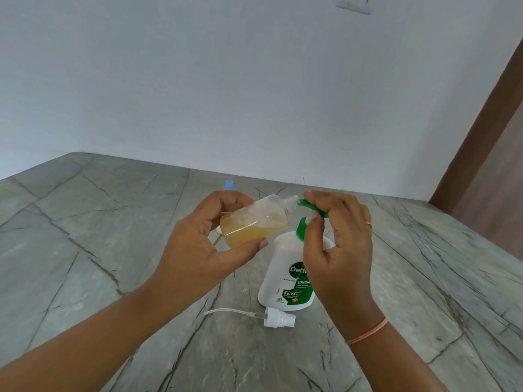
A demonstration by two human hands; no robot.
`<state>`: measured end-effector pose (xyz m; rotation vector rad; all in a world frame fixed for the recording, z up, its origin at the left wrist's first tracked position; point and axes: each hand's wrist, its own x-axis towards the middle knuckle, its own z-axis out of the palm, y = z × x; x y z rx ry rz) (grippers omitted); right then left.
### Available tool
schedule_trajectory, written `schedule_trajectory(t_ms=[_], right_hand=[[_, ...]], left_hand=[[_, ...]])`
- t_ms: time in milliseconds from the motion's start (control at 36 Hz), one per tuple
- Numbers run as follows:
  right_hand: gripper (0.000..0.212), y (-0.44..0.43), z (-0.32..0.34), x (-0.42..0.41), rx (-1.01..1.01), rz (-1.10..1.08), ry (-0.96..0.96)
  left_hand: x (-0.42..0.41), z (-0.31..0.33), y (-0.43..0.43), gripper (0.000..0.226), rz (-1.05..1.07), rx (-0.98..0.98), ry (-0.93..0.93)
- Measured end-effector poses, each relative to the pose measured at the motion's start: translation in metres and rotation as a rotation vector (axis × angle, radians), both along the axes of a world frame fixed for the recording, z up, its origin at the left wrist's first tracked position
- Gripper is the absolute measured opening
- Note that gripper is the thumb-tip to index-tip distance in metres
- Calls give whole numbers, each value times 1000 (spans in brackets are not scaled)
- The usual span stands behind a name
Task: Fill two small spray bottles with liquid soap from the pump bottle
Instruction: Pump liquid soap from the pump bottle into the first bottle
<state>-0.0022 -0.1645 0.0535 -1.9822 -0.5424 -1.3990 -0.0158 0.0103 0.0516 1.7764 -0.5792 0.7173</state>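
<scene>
Left hand (198,250): your fingers wrap the tilted small clear plastic spray bottle (254,224) (amber liquid inside) | right hand (339,250): fingers curled over green pump spout (314,207) of white plastic pump bottle (283,278)

Partly hidden: pump bottle (278,267) label and pump head (304,204) behind right grip (336,244), spray bottle (254,222) base inside left grip (198,244), blue item (229,184) and white piece (218,230) beyond that grip, kind undeterminable; cut off at edges: wall plate (353,2) at top, both forearms (85,349) at bottom; unreadable: label's fine print.
</scene>
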Motion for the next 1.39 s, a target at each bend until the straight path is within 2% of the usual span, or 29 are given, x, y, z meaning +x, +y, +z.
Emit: schedule_trajectory(t_ms=[1389], right_hand=[[28, 0, -4, 1, 7, -10, 1]], left_hand=[[1, -1, 1, 43, 7, 15, 19]])
